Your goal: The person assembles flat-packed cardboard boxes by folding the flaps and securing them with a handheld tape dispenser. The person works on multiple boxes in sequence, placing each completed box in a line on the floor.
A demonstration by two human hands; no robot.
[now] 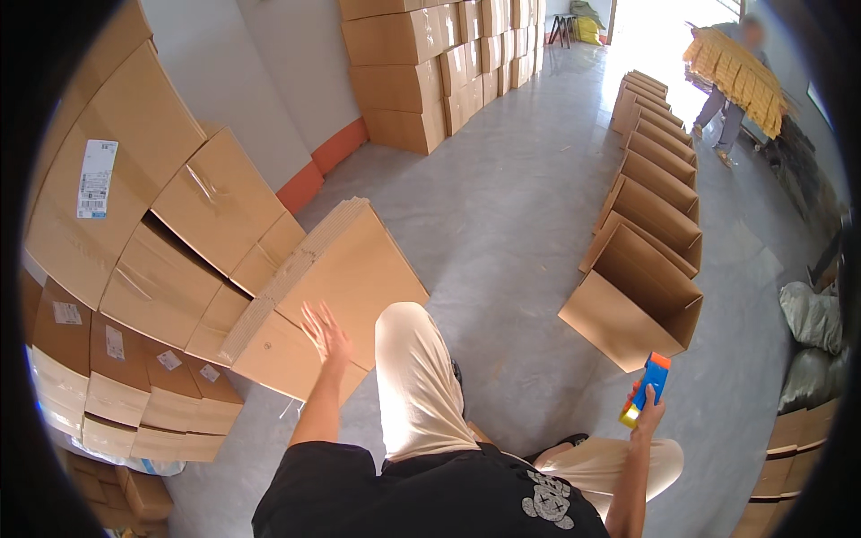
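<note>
Ahead to my right, a person carries a mustard-yellow bundle; I see a dark stool near the doorway and pale sacks on my right.

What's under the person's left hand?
Under the left hand is a stack of flat cardboard: its broad brown face and layered edges show. The patch right beneath the palm is covered, and I can't tell whether the hand touches it.

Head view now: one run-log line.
left hand: open, near flattened cartons | right hand: holding blue tape dispenser | open boxes: row, right side
</note>
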